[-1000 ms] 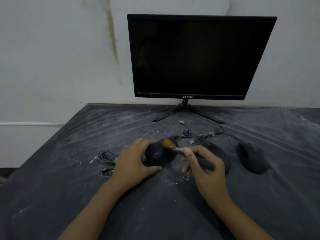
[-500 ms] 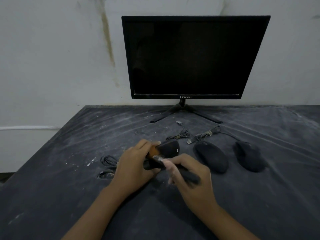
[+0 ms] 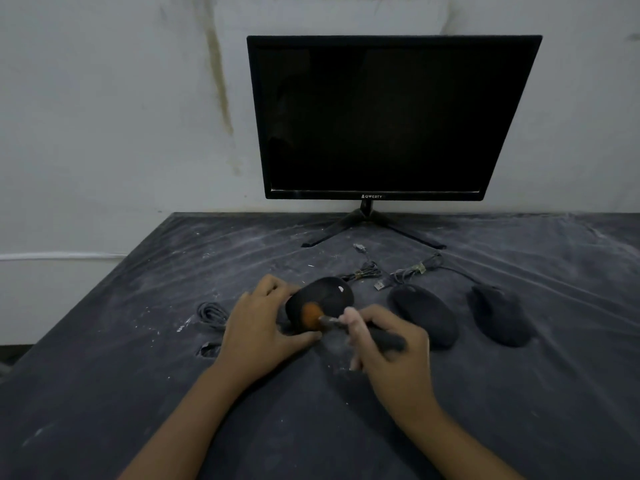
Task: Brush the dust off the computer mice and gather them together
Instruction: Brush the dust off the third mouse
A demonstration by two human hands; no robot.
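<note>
Status: brushing is under way; gathering is not finished.

The left hand [image 3: 256,327] grips one black mouse [image 3: 329,296] by its left flank, fingers curled over the far side and thumb along the near edge. Whether the mouse rests on the table [image 3: 104,358] or is raised off it cannot be told. The right hand [image 3: 391,355] is closed round the dark handle of the brush [image 3: 311,315], whose orange bristles lie against the near end of that mouse. This mouse sits left of centre, in front of the monitor [image 3: 391,116].

Two more mice lie to the right: the middle mouse [image 3: 424,315] just beside the right hand, and the far-right mouse [image 3: 498,315] near it but not touching. Both look matt and grey. In my judgement they may yet need brushing, though the dim light prevents certainty. The table top carries streaks of white dust throughout.

Outstanding, as I judge it: finish the held mouse, deal with the other two, then bring all three together.

Count:
- mice: three
- brush: one
- monitor: one, screen dark
- cable bundles: three clear, namely a coil [image 3: 211,311] at the left and two tied bundles [image 3: 363,271] [image 3: 412,268] beyond the mice
- a further dark shape nearer than the coil, which cannot be identified
</note>
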